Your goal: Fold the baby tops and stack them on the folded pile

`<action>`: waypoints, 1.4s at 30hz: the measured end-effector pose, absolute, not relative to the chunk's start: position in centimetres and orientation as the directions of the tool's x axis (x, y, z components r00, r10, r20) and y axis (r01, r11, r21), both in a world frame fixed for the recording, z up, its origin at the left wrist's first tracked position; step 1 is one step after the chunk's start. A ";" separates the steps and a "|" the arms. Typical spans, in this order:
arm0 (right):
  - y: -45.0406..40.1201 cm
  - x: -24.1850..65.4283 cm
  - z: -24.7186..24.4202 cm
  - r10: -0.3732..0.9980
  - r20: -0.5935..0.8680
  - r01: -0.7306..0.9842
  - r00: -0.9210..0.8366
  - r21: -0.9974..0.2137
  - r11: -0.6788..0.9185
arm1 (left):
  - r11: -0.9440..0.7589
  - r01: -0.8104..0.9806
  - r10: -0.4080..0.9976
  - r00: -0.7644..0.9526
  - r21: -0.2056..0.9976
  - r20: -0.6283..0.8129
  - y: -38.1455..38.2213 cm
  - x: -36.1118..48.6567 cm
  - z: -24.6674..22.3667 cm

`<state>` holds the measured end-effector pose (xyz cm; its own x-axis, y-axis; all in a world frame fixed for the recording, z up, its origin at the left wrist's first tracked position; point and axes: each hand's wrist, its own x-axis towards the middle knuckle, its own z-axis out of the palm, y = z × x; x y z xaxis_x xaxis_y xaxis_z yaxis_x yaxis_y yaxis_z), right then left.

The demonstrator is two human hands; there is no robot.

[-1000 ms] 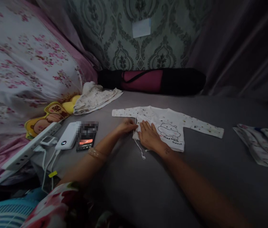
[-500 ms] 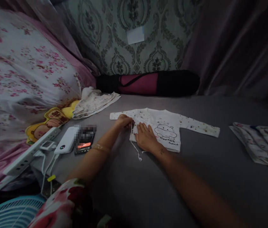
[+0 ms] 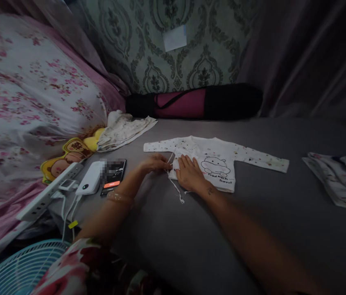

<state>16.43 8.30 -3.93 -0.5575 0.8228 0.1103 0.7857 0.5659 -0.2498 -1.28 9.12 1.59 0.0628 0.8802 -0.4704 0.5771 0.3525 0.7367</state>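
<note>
A white long-sleeved baby shirt (image 3: 217, 147) lies spread out, with a cartoon hippo and lettering on its front and dotted sleeves. My right hand (image 3: 189, 174) rests flat on the shirt's left part, its fingers stretched out. At the shirt's left side edge, my left hand (image 3: 157, 163) has its fingertips pinched together on the cloth or on a thin white tie there; which of the two is hard to make out. Another white tie string (image 3: 177, 190) trails from the bottom hem onto the grey sheet (image 3: 166, 237).
Folded baby clothes (image 3: 341, 180) lie at the right. Back left are a crumpled light garment (image 3: 126, 133) and a yellow plush (image 3: 65, 162). Near my left forearm are a phone (image 3: 114, 178), white power bank (image 3: 90, 178), power strip (image 3: 50, 192) and blue fan (image 3: 28, 270). A black-and-maroon bag (image 3: 182, 104) lies behind.
My left hand has moved down along the shirt's left edge, drawing a tie string slantwise. My right hand stays flat on the shirt. The view has shifted slightly.
</note>
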 end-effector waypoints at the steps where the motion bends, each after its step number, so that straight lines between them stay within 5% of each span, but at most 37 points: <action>1: 8.3 16.4 -3.9 0.822 0.113 0.784 -0.559 -0.251 0.568 | 0.369 0.552 0.882 0.045 0.748 -0.469 9.1 -1.3 1.7; 6: 8.2 16.5 -3.7 0.822 0.108 0.782 -0.558 -0.261 0.566 | 0.477 0.350 0.842 0.082 0.806 -0.534 8.9 -2.7 2.0; 10: 8.2 16.5 -3.7 0.821 0.110 0.778 -0.561 -0.268 0.568 | 0.404 0.488 0.847 0.121 0.774 -0.518 7.9 -5.7 2.4; 19: 8.0 16.6 -3.9 0.804 0.212 0.760 -0.555 -0.264 0.594 | 0.301 0.810 0.943 -0.174 0.504 -0.284 7.8 -9.8 8.3; 22: 7.6 17.0 -3.1 0.776 0.311 0.749 -0.549 -0.229 0.622 | 0.181 0.887 0.980 -0.124 0.424 -0.157 8.8 -7.4 9.9; 27: 7.4 18.3 -1.8 0.807 0.337 0.790 -0.485 -0.228 0.569 | 0.156 0.936 0.939 -0.042 0.316 -0.340 10.8 -2.7 8.5; 35: 8.1 19.0 -1.5 0.821 0.357 0.804 -0.446 -0.243 0.542 | 0.181 0.980 0.948 -0.150 0.087 -0.282 12.2 -3.5 3.1; 39: 7.1 18.3 -1.0 0.806 0.351 0.798 -0.475 -0.213 0.564 | 0.067 0.986 0.997 -0.070 0.153 0.014 12.1 -3.1 5.2; 42: 5.9 17.7 -0.8 0.788 0.338 0.780 -0.515 -0.195 0.594 | -0.198 0.897 0.959 0.095 0.394 0.266 11.8 -0.1 7.5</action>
<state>17.73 5.92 -0.76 -0.5150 0.7878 0.3377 0.7804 0.5940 -0.1954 -0.06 11.84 7.47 0.0946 0.9593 0.2662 0.8975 -0.1979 0.3942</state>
